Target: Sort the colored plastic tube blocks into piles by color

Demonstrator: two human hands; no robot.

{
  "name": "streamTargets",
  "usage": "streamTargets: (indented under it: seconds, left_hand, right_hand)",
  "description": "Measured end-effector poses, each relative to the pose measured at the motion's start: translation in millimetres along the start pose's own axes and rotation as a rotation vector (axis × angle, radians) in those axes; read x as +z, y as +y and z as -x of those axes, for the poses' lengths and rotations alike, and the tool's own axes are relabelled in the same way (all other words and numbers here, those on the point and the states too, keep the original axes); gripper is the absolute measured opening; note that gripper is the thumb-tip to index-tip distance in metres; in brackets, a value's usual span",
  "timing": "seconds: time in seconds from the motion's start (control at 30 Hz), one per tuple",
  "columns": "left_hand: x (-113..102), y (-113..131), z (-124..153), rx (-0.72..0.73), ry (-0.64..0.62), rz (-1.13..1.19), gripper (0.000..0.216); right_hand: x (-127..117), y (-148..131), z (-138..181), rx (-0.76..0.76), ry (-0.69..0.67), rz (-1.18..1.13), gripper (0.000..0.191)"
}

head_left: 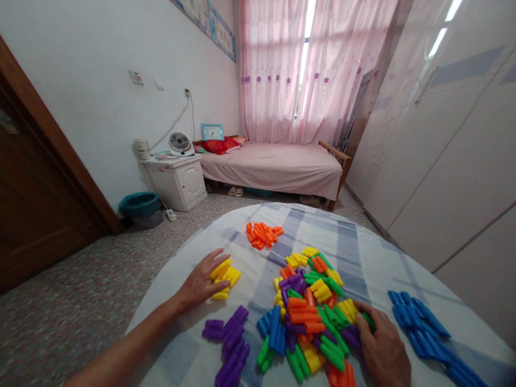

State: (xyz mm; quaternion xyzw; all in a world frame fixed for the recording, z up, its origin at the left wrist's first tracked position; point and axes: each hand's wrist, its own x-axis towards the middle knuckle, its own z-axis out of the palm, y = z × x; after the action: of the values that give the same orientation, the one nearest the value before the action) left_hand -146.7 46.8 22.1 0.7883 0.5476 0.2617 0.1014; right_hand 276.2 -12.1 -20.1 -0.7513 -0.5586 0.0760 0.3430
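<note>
Left of the big pile [299, 312], my left hand [198, 283] spreads wide over yellow tubes [233, 276]. At the pile's right, my right hand [379, 339] curls; I can't tell if it grips.

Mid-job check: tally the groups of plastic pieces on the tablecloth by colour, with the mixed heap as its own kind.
Orange group: 1
Yellow group: 1
Purple group: 1
Blue group: 1
Mixed-colour heap: 1
Total: 5
</note>
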Motion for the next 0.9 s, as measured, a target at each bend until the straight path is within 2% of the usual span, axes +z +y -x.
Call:
streamTargets:
  seconds: [0.07,0.13,0.27,0.53,0.9]
  left_hand:
    - [1.9,-6.9,18.5,-0.005,-0.072,-0.016,0.069]
    - [6.5,-7.2,22.6,-0.006,-0.098,-0.031,0.076]
    - [21.5,2.0,3.0,0.024,-0.095,-0.022,0.079]
    - [49.9,16.6,-45.9,0.109,-0.055,-0.006,0.059]
    - [55.3,12.3,-45.5,0.135,0.035,-0.025,0.056]
  right_hand:
    - [0.9,1.7,0.0,-0.002,0.000,0.001,0.042]
    - [1.4,3.6,-0.2,-0.003,-0.007,-0.005,0.042]
    - [1.9,7.3,-1.9,0.001,-0.014,-0.028,0.041]
    - [3.7,9.1,-2.5,0.008,-0.002,-0.071,0.039]
    - [2.5,-2.6,3.2,-0.010,0.038,-0.044,0.035]
